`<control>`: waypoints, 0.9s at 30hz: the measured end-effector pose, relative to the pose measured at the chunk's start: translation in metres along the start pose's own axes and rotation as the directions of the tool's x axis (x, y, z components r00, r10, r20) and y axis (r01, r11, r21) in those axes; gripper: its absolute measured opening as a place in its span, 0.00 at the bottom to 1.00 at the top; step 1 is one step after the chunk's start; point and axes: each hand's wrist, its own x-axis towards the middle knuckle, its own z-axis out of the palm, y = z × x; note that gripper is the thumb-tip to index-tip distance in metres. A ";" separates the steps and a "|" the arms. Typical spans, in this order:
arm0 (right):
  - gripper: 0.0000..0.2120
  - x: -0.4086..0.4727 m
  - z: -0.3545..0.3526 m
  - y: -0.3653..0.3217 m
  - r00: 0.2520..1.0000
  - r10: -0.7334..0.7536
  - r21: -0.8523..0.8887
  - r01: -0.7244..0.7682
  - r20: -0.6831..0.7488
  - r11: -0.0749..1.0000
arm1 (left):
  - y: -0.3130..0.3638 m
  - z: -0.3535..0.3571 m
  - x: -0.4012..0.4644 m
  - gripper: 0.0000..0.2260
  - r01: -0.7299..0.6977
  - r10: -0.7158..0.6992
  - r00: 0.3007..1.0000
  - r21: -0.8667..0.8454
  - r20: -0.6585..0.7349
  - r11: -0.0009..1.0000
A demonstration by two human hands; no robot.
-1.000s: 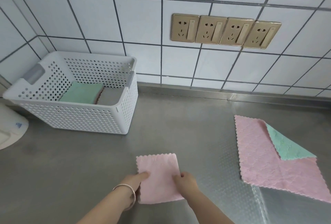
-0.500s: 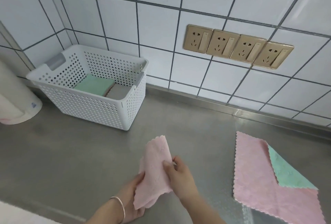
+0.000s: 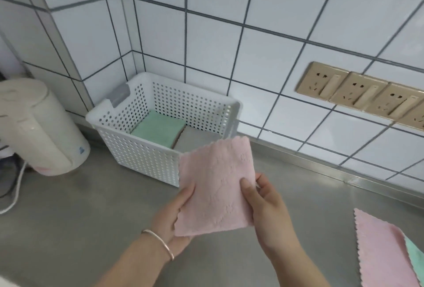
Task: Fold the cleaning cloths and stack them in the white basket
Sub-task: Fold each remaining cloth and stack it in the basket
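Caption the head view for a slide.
Both hands hold a folded pink cloth before the white basket.

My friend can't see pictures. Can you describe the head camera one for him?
Two hands, left hand and right hand, hold a folded pink cloth before a white basket containing a green cloth.

Folded pink cloth (image 3: 216, 186) held just before white basket (image 3: 146, 151).

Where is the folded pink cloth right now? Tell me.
In the head view, the folded pink cloth is held above the steel counter by the left hand and right hand, just in front of the white basket.
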 end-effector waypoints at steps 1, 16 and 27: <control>0.14 0.008 0.012 -0.007 1.000 -0.025 0.003 0.025 -0.015 1.000 | 0.020 -0.001 0.003 0.19 -0.014 0.012 0.999 0.044 0.046 0.999; 0.08 0.169 0.103 -0.046 0.942 -0.004 -0.301 -0.103 -0.336 0.948 | 0.218 -0.009 0.136 0.11 -0.347 0.558 0.820 0.884 0.125 0.312; 0.16 0.269 0.104 -0.004 0.896 0.332 -0.884 -0.388 -0.296 0.259 | 0.213 -0.028 0.277 0.14 0.067 0.089 0.996 0.846 -0.022 -0.529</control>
